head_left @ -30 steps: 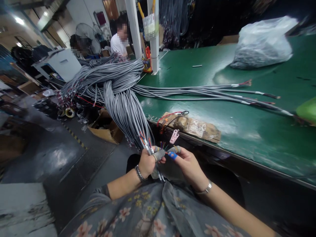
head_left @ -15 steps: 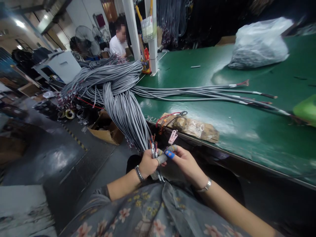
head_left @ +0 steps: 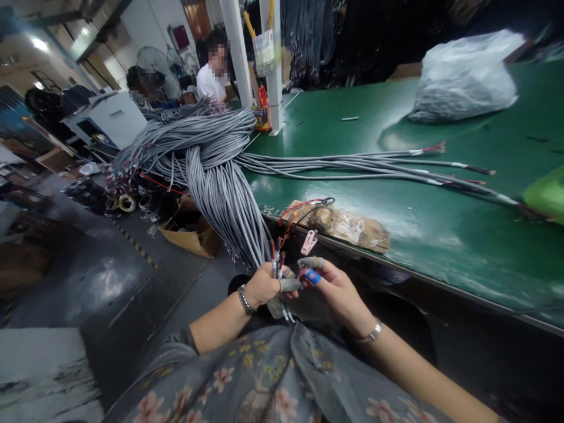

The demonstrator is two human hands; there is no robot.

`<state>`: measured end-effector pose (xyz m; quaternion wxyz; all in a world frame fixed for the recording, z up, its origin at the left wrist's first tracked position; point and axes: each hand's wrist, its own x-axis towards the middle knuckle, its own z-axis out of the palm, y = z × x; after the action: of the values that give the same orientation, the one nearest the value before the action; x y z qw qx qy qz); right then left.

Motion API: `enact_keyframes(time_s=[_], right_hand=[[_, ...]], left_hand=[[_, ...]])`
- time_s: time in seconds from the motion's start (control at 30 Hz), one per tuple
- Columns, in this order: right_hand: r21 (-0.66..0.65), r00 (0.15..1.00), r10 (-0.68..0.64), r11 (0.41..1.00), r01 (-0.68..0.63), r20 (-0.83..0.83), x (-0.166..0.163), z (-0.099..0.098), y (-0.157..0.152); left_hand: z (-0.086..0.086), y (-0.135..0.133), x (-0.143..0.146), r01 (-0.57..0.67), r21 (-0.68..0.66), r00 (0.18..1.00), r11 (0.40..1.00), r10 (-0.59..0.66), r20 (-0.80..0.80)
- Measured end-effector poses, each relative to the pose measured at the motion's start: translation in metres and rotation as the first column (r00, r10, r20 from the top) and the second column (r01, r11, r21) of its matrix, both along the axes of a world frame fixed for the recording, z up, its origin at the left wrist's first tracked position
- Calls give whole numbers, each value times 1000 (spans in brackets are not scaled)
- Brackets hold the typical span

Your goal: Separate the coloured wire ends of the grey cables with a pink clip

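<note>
Close to my body, my left hand [head_left: 268, 285] is closed around several grey cable ends [head_left: 275, 267], whose stripped red and dark wires stick up above the fist. My right hand [head_left: 337, 291], with a blue wrap on the thumb and a grey cover on a finger, pinches thin coloured wires [head_left: 302, 273] beside the left fingertips. Which strands lie in the pinch is partly hidden. A thick bundle of grey cables [head_left: 224, 200] drapes over the bench edge just beyond my left hand. Beyond my right hand, a pink clip [head_left: 309, 242] sits at the bench's front edge.
On the green bench [head_left: 317, 141] lie more grey cables [head_left: 352, 164], a taped cardboard piece [head_left: 348, 226] and a white plastic bag [head_left: 467, 76]. A white post [head_left: 273, 88] rises from it. An open carton [head_left: 191, 232] is on the floor. A person [head_left: 212, 76] sits behind.
My right fingertips have drawn slightly right, away from the left hand, and coloured wires now show between them. The left hand keeps its hold on the cables. The view has shifted slightly.
</note>
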<state>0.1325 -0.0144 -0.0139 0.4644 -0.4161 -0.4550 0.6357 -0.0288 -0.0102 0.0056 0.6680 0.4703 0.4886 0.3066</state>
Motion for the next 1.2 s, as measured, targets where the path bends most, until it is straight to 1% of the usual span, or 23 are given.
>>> enact_keyframes(time_s=[0.07, 0.13, 0.2, 0.3, 0.37, 0.43, 0.53, 0.6, 0.67, 0.73, 0.8, 0.93, 1.03, 1.2], right_hand=[[-61, 1000, -19, 998, 18, -16, -1, -2, -1], [-78, 1000, 20, 997, -20, 3, -2, -2, -2], [-69, 999, 44, 997, -42, 28, -5, -2, -1], [-48, 998, 35, 998, -32, 55, -7, -2, 1], [-34, 996, 54, 998, -52, 78, -6, -1, 1], [-29, 992, 85, 996, -83, 89, -4, 0, 2], [-7, 991, 100, 995, -100, 86, -1, 0, 2], [12, 991, 95, 995, -97, 94, 1, 0, 3], [12, 991, 74, 997, -76, 108, 1, 1, 4], [-3, 994, 39, 999, -39, 105, -1, 2, 5], [-32, 997, 21, 999, -19, 70, -2, 3, 6], [-113, 999, 13, 993, -18, -42, -8, 6, 2], [-128, 997, -19, 992, 9, -77, -10, 6, 0], [-71, 999, -38, 997, 37, -11, -9, 5, 1]], left_hand=[[-2, -4, 4, -102, 38, 995, 994, 103, -1], [-5, -7, 7, -140, 91, 989, 986, 143, -24], [-9, -11, 8, -133, 173, 987, 976, 147, -67], [-14, -15, 7, -122, 290, 977, 949, 167, -134], [-16, -15, 6, -89, 319, 974, 943, 150, -172], [-16, -12, 3, -23, 280, 980, 960, 77, -184], [-13, -6, 1, 58, 119, 989, 991, -41, -144], [-11, -4, 2, 76, 39, 990, 996, -71, -119], [-9, -4, 4, 40, 32, 995, 999, -36, -98], [-8, -5, 8, -39, 59, 997, 998, 43, -59], [-8, -7, 11, -118, 91, 992, 989, 121, -21], [-11, -9, 12, -230, 112, 973, 967, 229, 22], [-14, -8, 11, -287, 86, 958, 954, 286, 25], [-12, -7, 12, -324, 53, 946, 945, 323, 14]])
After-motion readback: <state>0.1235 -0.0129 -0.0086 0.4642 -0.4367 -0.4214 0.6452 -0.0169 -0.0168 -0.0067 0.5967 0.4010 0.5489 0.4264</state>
